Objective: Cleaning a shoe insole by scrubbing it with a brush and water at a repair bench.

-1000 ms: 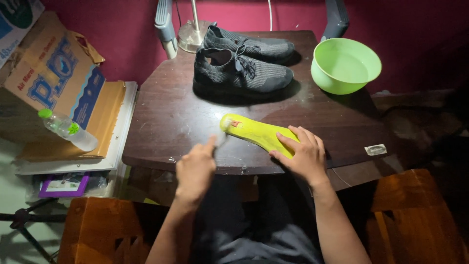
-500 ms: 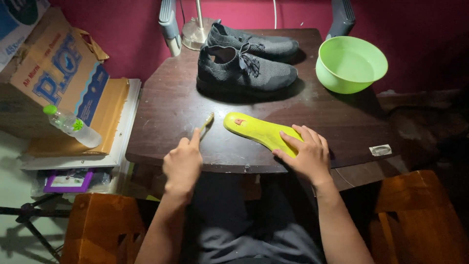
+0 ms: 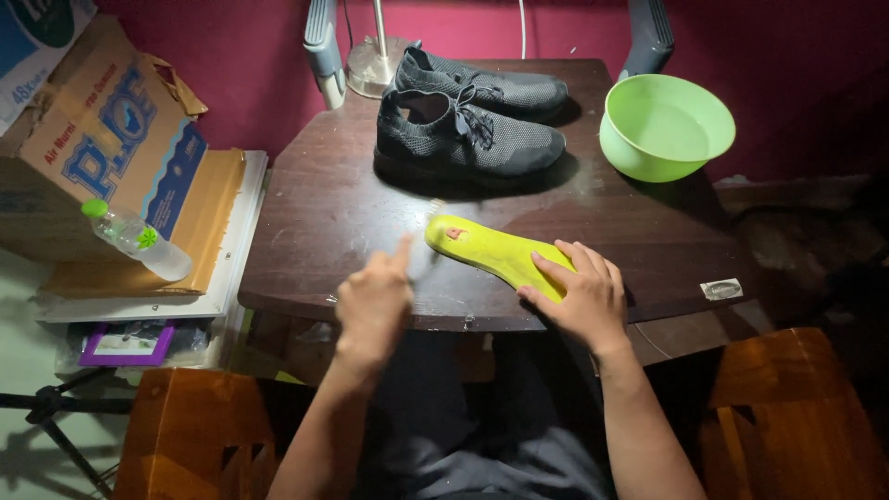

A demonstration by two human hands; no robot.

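On dark wooden table (image 3: 324, 222), near front edge: yellow-green insole (image 3: 495, 252), lying flat, toe end toward table centre, small red mark near that end; heel end pinned under right hand (image 3: 576, 298), fingers spread flat on top, pressing rather than clasping; left hand (image 3: 373, 301) just left of insole, loosely curled, index finger raised, blurred; seems to pinch a thin brush handle, bristle tip faintly visible by insole toe, but cannot tell for sure; gap between left hand and insole small, not touching. Behind insole: pair of dark knit shoes (image 3: 472, 139), side by side; green plastic bowl (image 3: 667, 128) at right rear; lamp base (image 3: 372, 67) at rear; cardboard box (image 3: 102, 157) and plastic bottle (image 3: 137, 241) off table, left.
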